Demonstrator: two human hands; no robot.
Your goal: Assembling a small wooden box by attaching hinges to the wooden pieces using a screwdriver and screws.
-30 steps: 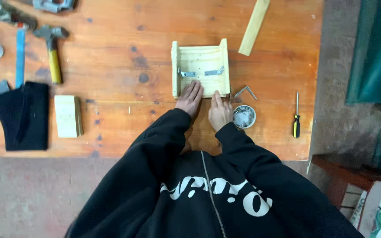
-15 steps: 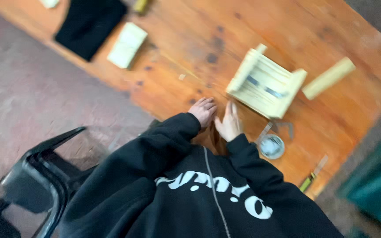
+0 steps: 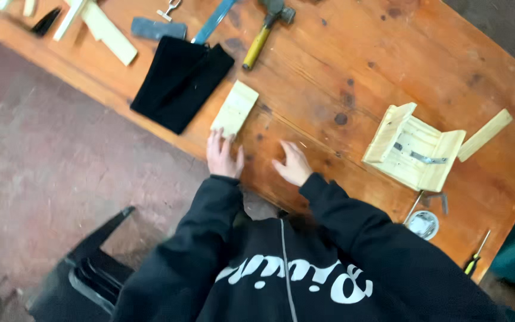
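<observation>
My left hand (image 3: pixel 223 156) lies flat near the front edge of the wooden table (image 3: pixel 353 65), fingertips touching the near end of a small pale wood block (image 3: pixel 234 109). My right hand (image 3: pixel 294 164) rests on the tabletop a little to the right, fingers spread, holding nothing. An open pale wooden box (image 3: pixel 413 147) with metal parts inside stands further right, apart from both hands.
A black cloth (image 3: pixel 180 80), a hammer (image 3: pixel 264 33), a blue bar (image 3: pixel 213 21) and wood strips (image 3: pixel 108 30) lie at the left. A wood slat (image 3: pixel 485 135), a small round tin (image 3: pixel 423 224) and a screwdriver (image 3: pixel 474 260) lie at the right. A black chair (image 3: pixel 84 274) stands below left.
Both hands have moved left along the table, away from the wooden box, to the small block. The camera view has swung and tilted.
</observation>
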